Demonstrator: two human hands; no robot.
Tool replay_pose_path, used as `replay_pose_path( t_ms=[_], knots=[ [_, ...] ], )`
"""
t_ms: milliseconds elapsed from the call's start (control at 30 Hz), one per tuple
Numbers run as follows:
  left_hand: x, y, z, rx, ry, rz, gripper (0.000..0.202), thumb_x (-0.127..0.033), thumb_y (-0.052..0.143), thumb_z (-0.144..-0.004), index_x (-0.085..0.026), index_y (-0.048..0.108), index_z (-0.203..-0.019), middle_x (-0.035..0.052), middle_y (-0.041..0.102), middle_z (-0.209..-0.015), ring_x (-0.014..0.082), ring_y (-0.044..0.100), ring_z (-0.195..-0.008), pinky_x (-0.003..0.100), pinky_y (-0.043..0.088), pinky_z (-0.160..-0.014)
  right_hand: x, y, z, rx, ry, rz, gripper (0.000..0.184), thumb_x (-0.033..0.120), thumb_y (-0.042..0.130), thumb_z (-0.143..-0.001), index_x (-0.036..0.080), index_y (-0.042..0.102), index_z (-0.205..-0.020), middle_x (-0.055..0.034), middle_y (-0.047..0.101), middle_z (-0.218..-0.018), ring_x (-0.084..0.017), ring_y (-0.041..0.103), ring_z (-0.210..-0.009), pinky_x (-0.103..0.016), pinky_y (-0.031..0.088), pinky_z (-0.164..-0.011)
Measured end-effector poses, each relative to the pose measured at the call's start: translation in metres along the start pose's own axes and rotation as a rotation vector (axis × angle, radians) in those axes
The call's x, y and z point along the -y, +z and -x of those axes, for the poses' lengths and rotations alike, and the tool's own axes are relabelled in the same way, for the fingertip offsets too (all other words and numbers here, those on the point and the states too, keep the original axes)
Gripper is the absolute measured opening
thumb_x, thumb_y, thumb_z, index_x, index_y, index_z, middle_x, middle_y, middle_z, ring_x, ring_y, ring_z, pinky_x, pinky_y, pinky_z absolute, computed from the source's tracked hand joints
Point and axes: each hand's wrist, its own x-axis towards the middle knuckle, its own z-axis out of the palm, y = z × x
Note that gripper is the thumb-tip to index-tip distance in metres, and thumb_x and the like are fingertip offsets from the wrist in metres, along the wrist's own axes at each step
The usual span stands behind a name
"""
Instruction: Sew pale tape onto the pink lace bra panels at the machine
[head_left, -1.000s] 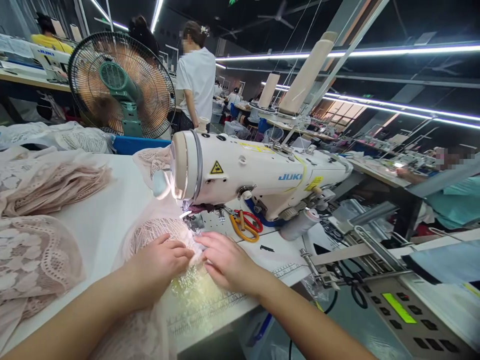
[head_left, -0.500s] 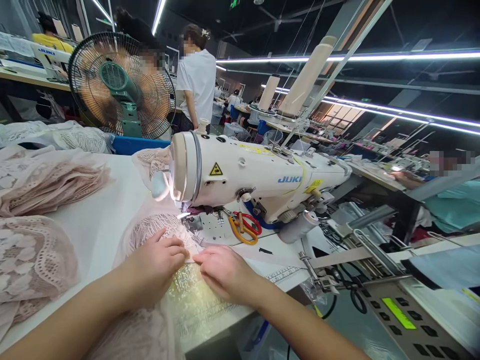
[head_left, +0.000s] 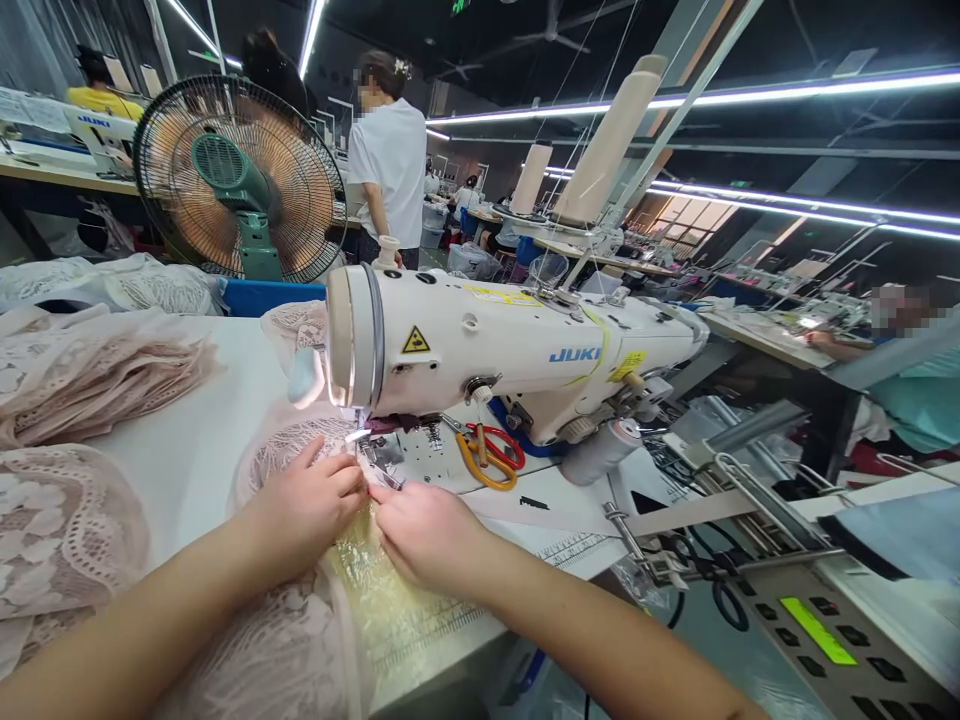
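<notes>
Pale pink lace fabric (head_left: 274,450) lies under the needle end of a white sewing machine (head_left: 450,335), and more of it hangs toward me over the table edge. My left hand (head_left: 307,500) is closed on the lace just in front of the presser foot, fingers bent and thumb side hidden. Close beside it, my right hand (head_left: 427,535) pinches the fabric edge, its fingertips almost touching the left ones. A shiny yellowish film (head_left: 382,580) covers the table below both hands. The machine lamp lights the stitching spot, which my fingers partly hide.
Orange- and red-handled scissors (head_left: 491,455) lie by the machine bed, near a grey thread cone (head_left: 600,450). Folded lace pieces (head_left: 67,530) are piled at left. Behind stand a large fan (head_left: 240,180) and a person in a white shirt (head_left: 390,170). A control box (head_left: 817,630) is at lower right.
Both hands have moved slightly closer to the needle, carrying the lace edge with them. The right fingertips have come nearer the left hand. The view has shifted a little.
</notes>
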Motion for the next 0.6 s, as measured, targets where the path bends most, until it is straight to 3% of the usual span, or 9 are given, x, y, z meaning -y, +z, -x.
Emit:
replay_pose_path(
  t_ms=[133, 433, 600],
  knots=[
    [0.013, 0.0, -0.004, 0.018, 0.022, -0.023, 0.022, -0.011, 0.052, -0.085, -0.024, 0.068, -0.094, 0.0055, 0.067, -0.098, 0.0242, 0.054, -0.108, 0.047, 0.028, -0.109, 0.003, 0.0, -0.004, 0.006, -0.009, 0.028, 0.012, 0.019, 0.049, -0.085, 0.016, 0.061, -0.086, -0.0091, 0.064, -0.118, -0.017, 0.052, -0.065, -0.032, 0.038, -0.054],
    [0.026, -0.006, -0.009, 0.066, 0.055, 0.019, 0.021, -0.01, 0.052, -0.088, -0.023, 0.068, -0.092, 0.0042, 0.068, -0.106, 0.0232, 0.057, -0.106, 0.049, 0.023, -0.111, 0.001, 0.015, 0.008, -0.206, -0.022, -0.032, 0.014, 0.019, 0.047, -0.086, 0.017, 0.059, -0.081, -0.0054, 0.066, -0.118, -0.018, 0.044, -0.065, -0.033, 0.039, -0.06],
    [0.034, -0.005, -0.014, 0.101, 0.065, -0.032, 0.026, -0.008, 0.047, -0.091, -0.019, 0.066, -0.105, 0.0064, 0.068, -0.113, 0.0265, 0.056, -0.109, 0.054, 0.021, -0.108, 0.0, 0.015, 0.007, -0.199, -0.011, -0.06, 0.015, 0.019, 0.046, -0.086, 0.017, 0.059, -0.081, -0.0054, 0.066, -0.118, -0.018, 0.043, -0.066, -0.033, 0.041, -0.062]
  ],
)
